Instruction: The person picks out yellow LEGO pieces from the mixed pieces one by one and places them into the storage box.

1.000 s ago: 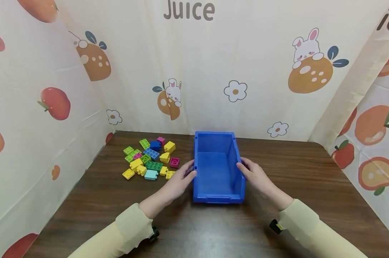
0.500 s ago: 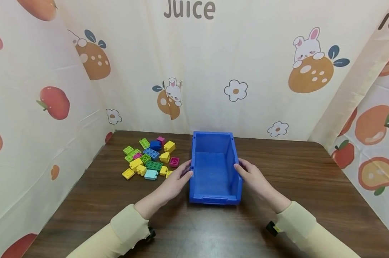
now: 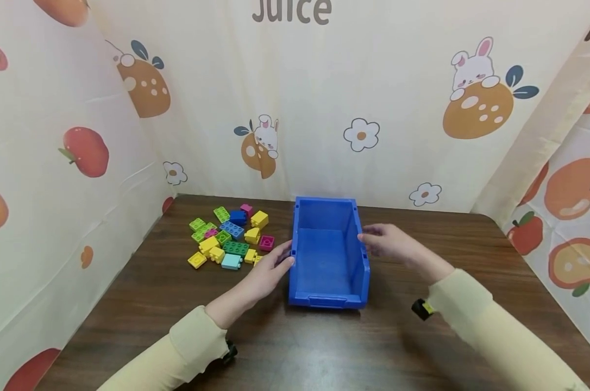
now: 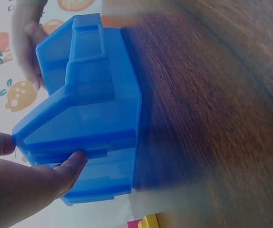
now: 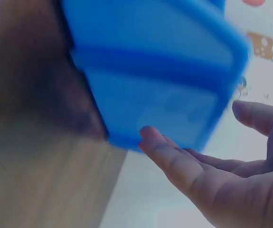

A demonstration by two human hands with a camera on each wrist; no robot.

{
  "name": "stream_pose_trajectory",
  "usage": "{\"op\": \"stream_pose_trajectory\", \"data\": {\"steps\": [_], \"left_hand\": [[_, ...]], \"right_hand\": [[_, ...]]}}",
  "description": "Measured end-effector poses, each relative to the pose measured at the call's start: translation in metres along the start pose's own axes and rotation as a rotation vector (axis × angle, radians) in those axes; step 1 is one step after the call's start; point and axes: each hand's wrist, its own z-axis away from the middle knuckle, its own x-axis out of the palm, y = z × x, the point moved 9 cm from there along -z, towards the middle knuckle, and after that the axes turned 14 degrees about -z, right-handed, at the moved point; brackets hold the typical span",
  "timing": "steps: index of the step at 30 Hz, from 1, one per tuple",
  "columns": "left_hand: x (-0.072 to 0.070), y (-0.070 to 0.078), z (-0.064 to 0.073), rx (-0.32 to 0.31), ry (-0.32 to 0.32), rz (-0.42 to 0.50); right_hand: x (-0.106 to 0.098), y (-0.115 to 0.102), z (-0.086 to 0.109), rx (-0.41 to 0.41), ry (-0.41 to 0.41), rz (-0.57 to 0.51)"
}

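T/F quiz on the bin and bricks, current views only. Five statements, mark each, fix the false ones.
1. The bin is blue. True.
2. The left-hand grip is on the bin's left side. True.
3. The right-hand grip is clenched into a fist. False: the right-hand grip has its fingers extended beside the bin's right side.
4. Bricks lie on the table to the left of the bin. True.
5. The light-blue brick is farther from the person than the dark-green brick. False: the light-blue brick is the nearer one.
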Motion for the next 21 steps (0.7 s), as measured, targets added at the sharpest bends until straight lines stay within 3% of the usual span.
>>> {"op": "stream_pose_trajectory", "data": {"steps": [3, 8, 21], "left_hand": [[-0.001, 0.001, 0.0, -0.004, 0.0, 0.012], [-0.002, 0.002, -0.001, 0.002, -0.007, 0.024], [-0.001, 0.003, -0.001, 0.006, -0.025, 0.014]], "right_hand": [[-0.009, -0.012, -0.015, 0.012, -0.028, 0.02], [-0.017, -0.024, -0.044, 0.057, -0.071, -0.065], [-0.024, -0.019, -0.089, 0.196, -0.079, -0.062]]}}
